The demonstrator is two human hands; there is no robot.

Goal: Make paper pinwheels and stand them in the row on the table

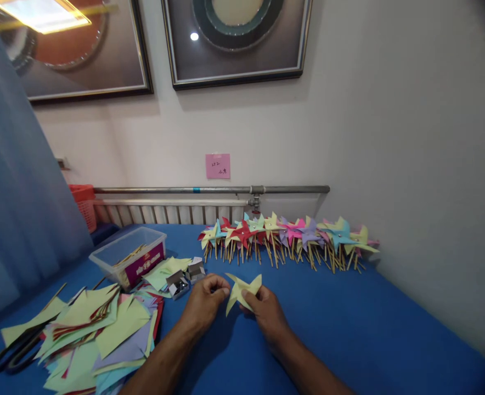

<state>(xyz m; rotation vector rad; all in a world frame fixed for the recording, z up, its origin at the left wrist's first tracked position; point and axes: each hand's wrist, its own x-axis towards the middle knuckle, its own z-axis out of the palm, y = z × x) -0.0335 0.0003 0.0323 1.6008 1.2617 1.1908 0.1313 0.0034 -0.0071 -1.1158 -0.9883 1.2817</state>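
A pale yellow paper pinwheel, its points folded in to the middle, is pinched between the thumb and fingers of my right hand. Just left of it is my left hand, thumb and forefinger pressed together; anything between them is too small to make out. Close beyond that hand stand two small open boxes, the nearer box with small shiny pieces inside and the other box behind it. No stick shows on the pinwheel I hold.
Finished pinwheels on sticks lie in a row along the wall. On the left are a stack of cut paper squares, scissors and a clear plastic tub of sticks. A blue cloth covers the table; a radiator stands behind.
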